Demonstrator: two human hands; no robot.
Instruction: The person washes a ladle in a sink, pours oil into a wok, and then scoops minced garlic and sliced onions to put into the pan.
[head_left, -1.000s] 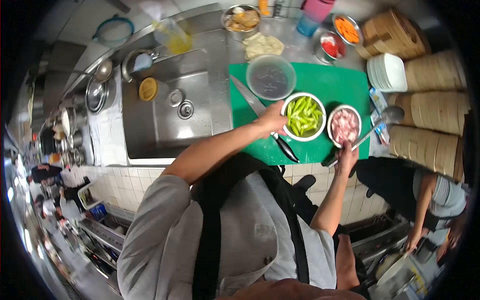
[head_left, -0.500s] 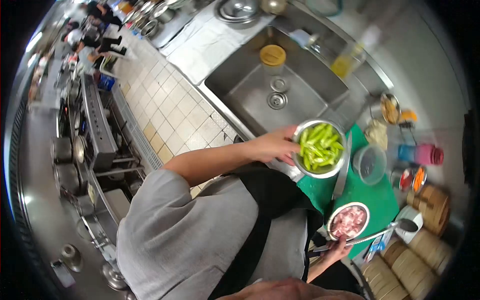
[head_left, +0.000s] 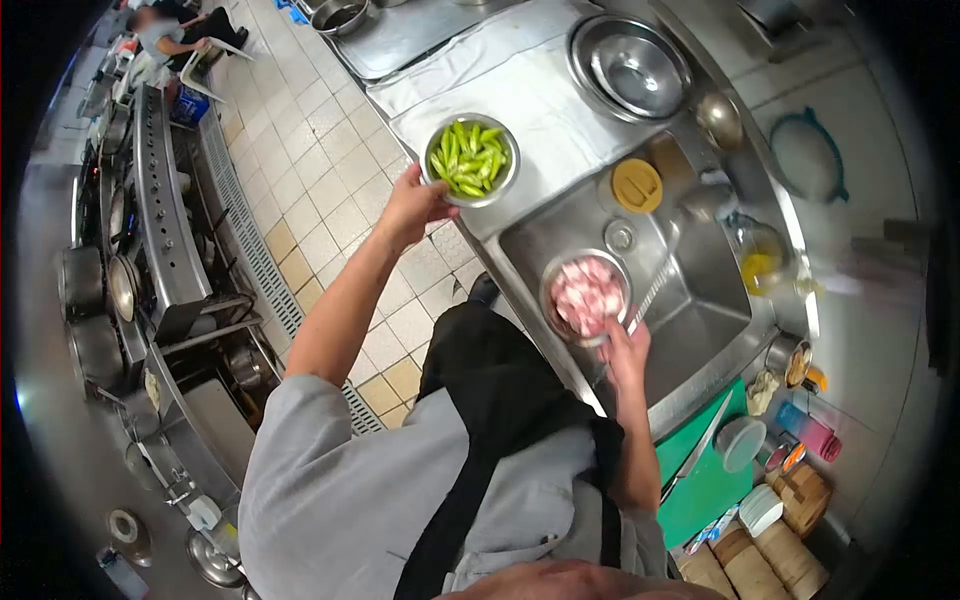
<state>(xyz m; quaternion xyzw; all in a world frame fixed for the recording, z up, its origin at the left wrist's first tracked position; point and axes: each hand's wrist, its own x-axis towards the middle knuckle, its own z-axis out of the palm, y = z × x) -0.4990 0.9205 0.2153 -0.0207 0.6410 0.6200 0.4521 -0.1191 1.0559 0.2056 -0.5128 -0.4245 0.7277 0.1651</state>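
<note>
My left hand [head_left: 412, 208] grips the rim of a steel bowl of cut green peppers [head_left: 466, 160], held by the edge of the white cloth [head_left: 545, 95]. A second steel bowl, full of pale pink meat pieces [head_left: 585, 296], is in my right hand [head_left: 627, 352], over the near side of the sink [head_left: 690, 335]. The same hand also holds a long metal ladle [head_left: 655, 285], which slants up across the sink. Inside the sink stands a container with a yellow lid [head_left: 637, 186].
Nested steel bowls [head_left: 635, 68] rest on the cloth. A green board [head_left: 705, 480] carries a knife [head_left: 697, 448] and a clear tub [head_left: 740, 443]. Bamboo steamers [head_left: 800, 500] stand at the lower right. Left lies a stove line [head_left: 170, 230]; a person [head_left: 170, 35] sits far off.
Both bowls have moved away from the green board: the peppers to the cloth's edge, the meat and ladle over the sink. The view has shifted, and both arms reach further forward.
</note>
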